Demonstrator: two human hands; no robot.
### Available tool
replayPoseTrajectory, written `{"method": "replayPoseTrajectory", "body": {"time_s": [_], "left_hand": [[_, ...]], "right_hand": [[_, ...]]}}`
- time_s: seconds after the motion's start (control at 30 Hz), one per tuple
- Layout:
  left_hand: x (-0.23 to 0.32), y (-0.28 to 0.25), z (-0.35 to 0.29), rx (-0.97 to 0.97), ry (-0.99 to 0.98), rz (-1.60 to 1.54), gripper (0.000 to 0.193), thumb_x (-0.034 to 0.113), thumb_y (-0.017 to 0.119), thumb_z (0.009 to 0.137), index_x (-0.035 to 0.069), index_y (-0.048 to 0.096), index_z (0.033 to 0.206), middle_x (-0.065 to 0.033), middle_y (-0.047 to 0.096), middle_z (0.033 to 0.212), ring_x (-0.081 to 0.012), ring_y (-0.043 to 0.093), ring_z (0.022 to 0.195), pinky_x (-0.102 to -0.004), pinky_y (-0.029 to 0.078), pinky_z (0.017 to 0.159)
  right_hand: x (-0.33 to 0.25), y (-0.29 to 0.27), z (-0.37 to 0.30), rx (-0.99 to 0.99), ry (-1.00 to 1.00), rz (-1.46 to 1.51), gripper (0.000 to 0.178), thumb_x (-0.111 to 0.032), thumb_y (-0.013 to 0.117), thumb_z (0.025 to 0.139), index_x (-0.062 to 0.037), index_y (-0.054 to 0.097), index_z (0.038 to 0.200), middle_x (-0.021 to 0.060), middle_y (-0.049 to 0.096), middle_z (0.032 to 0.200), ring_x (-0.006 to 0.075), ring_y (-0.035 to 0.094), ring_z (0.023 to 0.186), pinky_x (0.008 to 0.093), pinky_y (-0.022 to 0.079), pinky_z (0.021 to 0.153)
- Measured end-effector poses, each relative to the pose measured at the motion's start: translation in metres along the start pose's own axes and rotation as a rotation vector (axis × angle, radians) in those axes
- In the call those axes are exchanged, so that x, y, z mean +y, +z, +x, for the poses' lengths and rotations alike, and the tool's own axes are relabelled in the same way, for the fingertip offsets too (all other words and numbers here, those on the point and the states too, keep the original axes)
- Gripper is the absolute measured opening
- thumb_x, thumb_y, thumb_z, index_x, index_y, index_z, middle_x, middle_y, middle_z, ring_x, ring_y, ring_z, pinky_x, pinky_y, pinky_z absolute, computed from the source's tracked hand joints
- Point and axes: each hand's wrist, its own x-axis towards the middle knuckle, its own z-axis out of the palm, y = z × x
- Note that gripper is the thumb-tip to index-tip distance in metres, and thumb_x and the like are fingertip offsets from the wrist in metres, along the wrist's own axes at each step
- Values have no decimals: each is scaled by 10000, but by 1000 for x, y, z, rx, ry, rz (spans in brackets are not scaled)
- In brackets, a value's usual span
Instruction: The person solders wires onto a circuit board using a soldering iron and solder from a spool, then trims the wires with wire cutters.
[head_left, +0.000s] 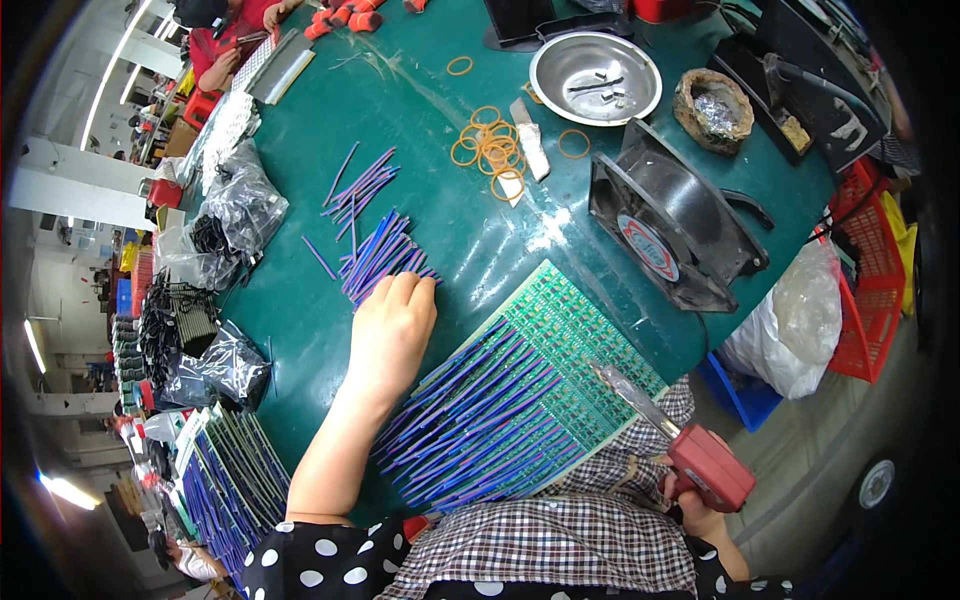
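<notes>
2 bare hands at work. Nearest: right hand point(700, 515), low beside the checked apron point(560, 545), closed round the grip of a red soldering gun point(712, 468). Its metal tip angles over the green circuit board point(560, 310); touching or just above, cannot tell. Advice: lift the tip clear during any pick-up; a hot end could mark the board or scorch wire sleeving.

Board lies aslant on the desk point(300, 130), many blue-and-purple wires point(470, 430) laid across its left part. Judgement: these could snag easily, so route the forearm over them, not through.

Beyond, left hand point(393, 325) reaches down onto the near end of a loose wire pile point(380, 255). Fingertips hidden; cannot tell whether they grip anything. Best practice: separate 1 wire near its end, draw it out lengthwise, avoid dragging crossed neighbours.

Farther off: rubber bands point(490, 138), black fan point(680, 220), metal bowl point(560, 60).
</notes>
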Motion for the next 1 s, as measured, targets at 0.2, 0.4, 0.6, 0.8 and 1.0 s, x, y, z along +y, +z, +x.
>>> {"method": "replayPoseTrajectory", "body": {"time_s": [0.2,0.4,0.6,0.8,1.0], "left_hand": [[-11,4,7,56,-229,-479,70,-17,585,809,-11,580,878,-79,604,778,-168,600,715,-285,483,681],[1,-7,6,-104,-604,-1360,73,37,582,881,-10,598,935,-37,597,769,-105,567,659,-226,454,586],[63,-32,-10,-223,-419,-1155,90,45,640,843,4,631,923,-19,611,812,-112,579,678,-230,455,574],[101,-2,-43,31,351,-315,296,-40,695,640,-37,651,933,-101,596,835,-225,598,686,-304,497,567],[104,9,-43,24,442,-176,300,-5,658,674,-73,636,966,-126,579,851,-229,599,698,-291,505,579]], "right_hand": [[-1,1,-2,-3,13,4,843,-322,813,718,57,375,1330,129,644,854,141,605,602,248,499,521],[-5,-2,-3,-1,-49,1,803,-352,776,747,91,390,1294,101,643,810,133,612,601,250,498,540],[1,-16,-8,-46,-147,-420,639,-299,742,768,88,485,1207,89,650,794,169,632,605,286,511,571],[-7,-15,-4,-37,-137,-535,614,-362,741,761,87,550,1134,85,656,797,196,655,649,307,525,592],[-5,-15,-1,-113,-71,-332,671,-419,758,731,88,562,1124,117,662,835,228,670,687,305,536,616]]}}
